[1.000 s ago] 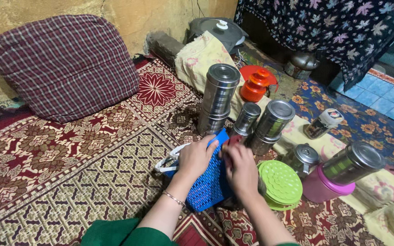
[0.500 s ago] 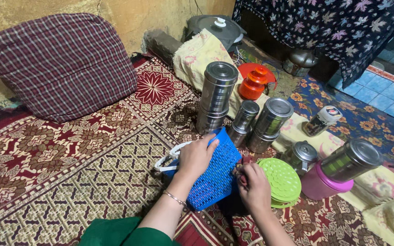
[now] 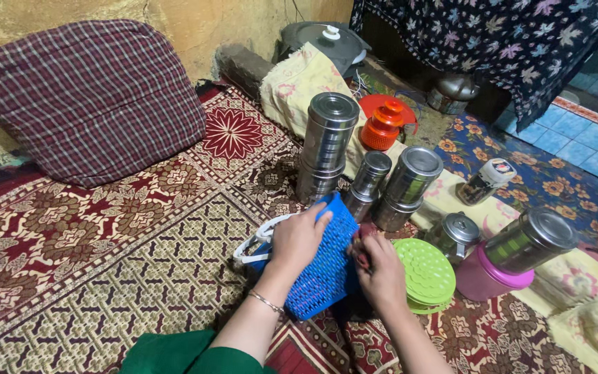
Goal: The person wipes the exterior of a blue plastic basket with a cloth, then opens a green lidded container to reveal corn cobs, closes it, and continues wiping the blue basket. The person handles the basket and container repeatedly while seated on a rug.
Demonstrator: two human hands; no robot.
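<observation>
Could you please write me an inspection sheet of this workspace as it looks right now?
Surface: patterned red and cream rug on the floor.
Job's things: blue perforated plastic basket with white handles, tilted on its side.
Clutter: steel canisters, orange jar, green perforated lid, pink container, small jar with a white cap.
Hands: left hand grips the basket's side; right hand is at the basket's edge, holding something small that I cannot make out.
Cables: nothing seen.
Surroundings: checked cushion against a yellow wall, floral curtain, blue tiles.
</observation>
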